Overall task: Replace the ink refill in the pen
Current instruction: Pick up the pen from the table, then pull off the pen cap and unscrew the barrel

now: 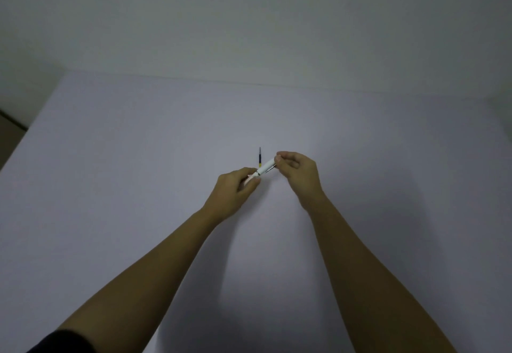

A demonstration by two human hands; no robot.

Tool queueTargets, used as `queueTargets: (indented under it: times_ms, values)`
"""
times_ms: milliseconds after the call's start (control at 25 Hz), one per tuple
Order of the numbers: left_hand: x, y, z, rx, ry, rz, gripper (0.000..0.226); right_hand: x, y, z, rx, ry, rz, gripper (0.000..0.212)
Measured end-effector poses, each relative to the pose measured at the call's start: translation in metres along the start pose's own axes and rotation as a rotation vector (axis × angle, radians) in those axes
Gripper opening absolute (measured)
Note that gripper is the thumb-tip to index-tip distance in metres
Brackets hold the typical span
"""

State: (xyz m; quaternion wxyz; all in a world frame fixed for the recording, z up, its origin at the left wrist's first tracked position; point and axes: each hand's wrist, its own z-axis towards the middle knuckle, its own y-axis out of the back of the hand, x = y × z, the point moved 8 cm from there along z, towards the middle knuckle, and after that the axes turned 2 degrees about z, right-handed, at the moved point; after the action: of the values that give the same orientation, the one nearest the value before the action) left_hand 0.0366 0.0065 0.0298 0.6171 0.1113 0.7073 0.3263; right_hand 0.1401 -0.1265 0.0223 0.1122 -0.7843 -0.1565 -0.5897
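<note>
A white pen [265, 168] with a metal ring near its middle is held slanted above the table between both hands. My left hand [235, 190] grips its lower, pinkish end, which is mostly hidden in the fingers. My right hand [297, 172] pinches the upper end with thumb and fingertips. Just behind the pen, a thin dark ink refill [260, 156] with a yellow band lies on the table, pointing away from me; its near end is hidden by the pen.
The pale lilac table [138, 159] spreads wide around the hands and meets a plain wall at the back. Its left edge runs diagonally at the far left, with a strip of dark floor [11, 128] beyond it.
</note>
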Motion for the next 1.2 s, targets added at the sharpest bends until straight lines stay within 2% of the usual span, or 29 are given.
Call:
queueTargets:
  times_ms: [240, 440, 520, 640, 720, 840, 1040, 1200]
  values:
    - [0.002, 0.007, -0.006, -0.153, -0.021, 0.088, 0.025, -0.004, -0.001, -0.006, -0.007, -0.024, 0.012, 0.016]
    - [0.018, 0.0, -0.011, -0.125, 0.081, 0.118, 0.028, -0.018, 0.003, -0.009, -0.021, -0.06, 0.02, 0.022]
    - [0.029, -0.001, -0.015, -0.094, 0.133, 0.131, 0.034, -0.024, 0.012, -0.008, -0.077, -0.068, 0.039, 0.022]
    - [0.043, -0.003, -0.021, -0.037, 0.156, 0.093, 0.043, -0.036, 0.033, -0.007, -0.159, -0.083, -0.077, 0.021]
    - [0.049, -0.002, -0.023, -0.05, 0.194, 0.02, 0.036, -0.052, 0.041, -0.011, -0.151, -0.13, -0.247, 0.021]
    - [0.049, 0.001, -0.02, -0.095, 0.215, -0.047, 0.01, -0.074, 0.043, -0.02, -0.152, -0.167, -0.367, 0.02]
    - [0.033, 0.007, -0.015, -0.162, 0.123, -0.019, 0.008, -0.083, 0.045, -0.022, -0.213, -0.141, -0.498, 0.021]
    - [0.032, 0.006, -0.018, -0.163, 0.115, -0.035, 0.006, -0.083, 0.046, -0.024, -0.239, -0.103, -0.57, 0.023]
